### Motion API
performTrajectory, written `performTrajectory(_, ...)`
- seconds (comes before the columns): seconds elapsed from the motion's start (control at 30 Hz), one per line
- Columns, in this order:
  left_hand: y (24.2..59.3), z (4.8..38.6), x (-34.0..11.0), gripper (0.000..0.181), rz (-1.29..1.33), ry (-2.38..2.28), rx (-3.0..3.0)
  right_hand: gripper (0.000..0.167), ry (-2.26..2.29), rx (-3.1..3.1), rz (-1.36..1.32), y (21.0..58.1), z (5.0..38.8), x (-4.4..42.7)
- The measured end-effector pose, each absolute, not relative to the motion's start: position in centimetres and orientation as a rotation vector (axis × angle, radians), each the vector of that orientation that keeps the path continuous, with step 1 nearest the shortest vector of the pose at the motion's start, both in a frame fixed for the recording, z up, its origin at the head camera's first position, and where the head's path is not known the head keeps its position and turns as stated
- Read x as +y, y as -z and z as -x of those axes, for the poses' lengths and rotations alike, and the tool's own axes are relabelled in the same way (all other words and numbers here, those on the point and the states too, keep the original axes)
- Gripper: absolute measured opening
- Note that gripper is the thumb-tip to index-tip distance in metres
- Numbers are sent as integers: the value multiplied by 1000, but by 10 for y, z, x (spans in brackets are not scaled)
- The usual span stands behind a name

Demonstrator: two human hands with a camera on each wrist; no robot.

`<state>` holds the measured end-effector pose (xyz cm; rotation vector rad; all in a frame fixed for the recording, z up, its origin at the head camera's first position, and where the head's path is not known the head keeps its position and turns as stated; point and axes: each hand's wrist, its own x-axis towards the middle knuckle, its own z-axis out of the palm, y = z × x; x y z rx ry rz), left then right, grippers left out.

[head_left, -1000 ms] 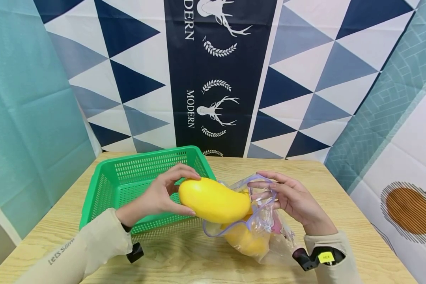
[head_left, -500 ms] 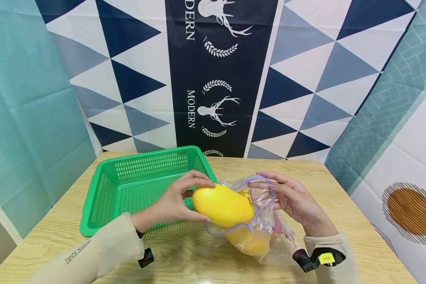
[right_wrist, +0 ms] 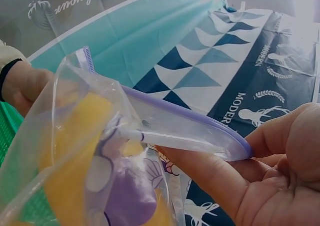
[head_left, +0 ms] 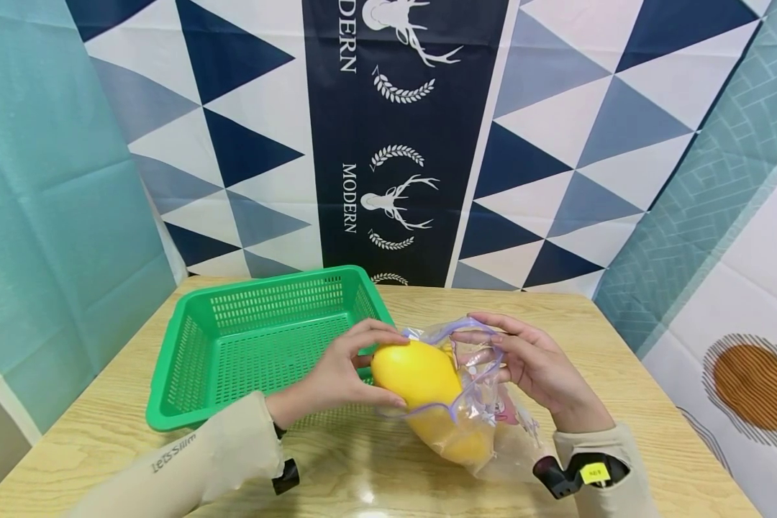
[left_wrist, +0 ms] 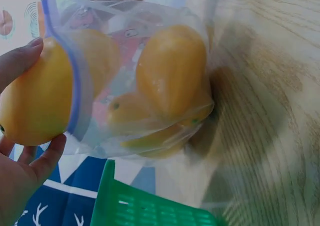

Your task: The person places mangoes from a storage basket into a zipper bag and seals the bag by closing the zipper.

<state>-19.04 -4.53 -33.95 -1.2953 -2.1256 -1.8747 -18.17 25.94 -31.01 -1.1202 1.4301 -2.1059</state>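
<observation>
My left hand (head_left: 352,370) grips a smooth yellow mango (head_left: 414,370), thumb on the near side and fingers on the far side. The mango is partly inside the mouth of a clear zip bag (head_left: 498,439) with a purple seal. My right hand (head_left: 544,367) holds the bag's rim at the right, several fingers inside the mouth. In the right wrist view the purple seal (right_wrist: 200,118) runs between thumb and fingers. Through the plastic in the left wrist view, another yellow-orange fruit (left_wrist: 172,68) shows, with more fruit below it.
A green perforated basket (head_left: 201,295) stands at the left, just behind my left hand. Both rest on a light wooden table (head_left: 337,475). A patterned cloth (head_left: 401,144) hangs behind the table. Each wrist wears a black camera strap.
My left hand has moved right with the mango, pushing it deeper into the bag's mouth. The right hand and the basket have stayed nearly still.
</observation>
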Motion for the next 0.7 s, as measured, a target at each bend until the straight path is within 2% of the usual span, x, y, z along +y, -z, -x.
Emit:
performTrajectory(0.27,342,188,-33,62,1288,1873,-2177,52,2109,1429,1132,310,181,259)
performTrajectory(0.7,340,186,-23,52,1372,2021,-2106,52,2130,1414,1129,309,180,259)
